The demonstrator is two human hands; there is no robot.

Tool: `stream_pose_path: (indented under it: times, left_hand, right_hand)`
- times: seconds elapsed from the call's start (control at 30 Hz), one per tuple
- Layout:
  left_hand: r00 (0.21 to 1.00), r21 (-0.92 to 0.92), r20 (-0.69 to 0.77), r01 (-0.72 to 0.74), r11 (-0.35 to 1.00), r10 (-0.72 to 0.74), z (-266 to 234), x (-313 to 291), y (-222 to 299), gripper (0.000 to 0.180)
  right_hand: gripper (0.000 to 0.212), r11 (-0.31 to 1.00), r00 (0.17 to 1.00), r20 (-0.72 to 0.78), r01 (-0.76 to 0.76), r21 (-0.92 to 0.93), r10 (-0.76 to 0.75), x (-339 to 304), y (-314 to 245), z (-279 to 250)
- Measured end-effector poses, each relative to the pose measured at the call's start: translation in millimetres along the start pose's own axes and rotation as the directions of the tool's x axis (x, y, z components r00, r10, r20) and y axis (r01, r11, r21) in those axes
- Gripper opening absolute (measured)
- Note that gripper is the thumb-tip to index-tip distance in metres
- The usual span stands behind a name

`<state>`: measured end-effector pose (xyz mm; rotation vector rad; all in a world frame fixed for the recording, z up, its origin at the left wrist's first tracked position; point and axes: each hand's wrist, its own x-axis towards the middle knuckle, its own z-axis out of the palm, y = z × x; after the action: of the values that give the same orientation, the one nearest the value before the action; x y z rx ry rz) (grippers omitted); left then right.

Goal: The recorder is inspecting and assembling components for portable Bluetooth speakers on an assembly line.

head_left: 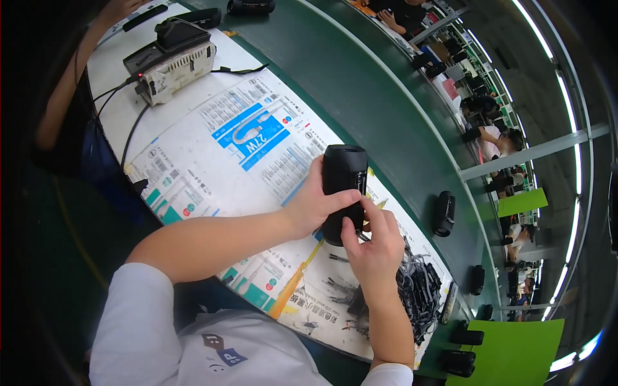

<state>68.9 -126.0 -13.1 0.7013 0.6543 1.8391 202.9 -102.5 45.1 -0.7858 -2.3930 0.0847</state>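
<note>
A black cylindrical portable speaker (344,162) is held upright over the papered work surface. My left hand (317,204) is closed around its left side, thumb across the front. My right hand (376,248) has its fingers bent against the speaker's lower right side, with the thumb on the front. Whether a small part is also between those right fingertips is hidden. Just right of my right hand lies a tangled heap of short black cables (421,289). A yellow strip (290,289) runs over the paper below the speaker.
A worn white box-shaped device (183,69) with a red light and cables stands at the upper left. Beyond the work surface runs a green conveyor belt (380,116), carrying more black speakers (444,213). Another person's arm (64,96) is at the far left. Green boards (515,347) stand at lower right.
</note>
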Motion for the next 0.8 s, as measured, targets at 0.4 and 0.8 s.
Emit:
stream_pose_path:
  times: [0.4, 0.8]
  left_hand:
    - [0.997, -0.066, -0.043, 0.058, 0.996, -0.061, -2.8, 2.6, -7.0, 0.057]
    - [0.979, -0.287, 0.035, 0.202, 0.936, -0.201, -7.1, 10.1, -6.2, 0.04]
  right_hand:
    - [0.051, 0.975, 0.972, 0.232, -0.006, 0.22, -0.046, 3.4, 16.5, -13.4]
    - [0.048, 0.914, 0.945, 0.326, -0.135, 0.382, 0.003, 8.2, 29.4, -12.3]
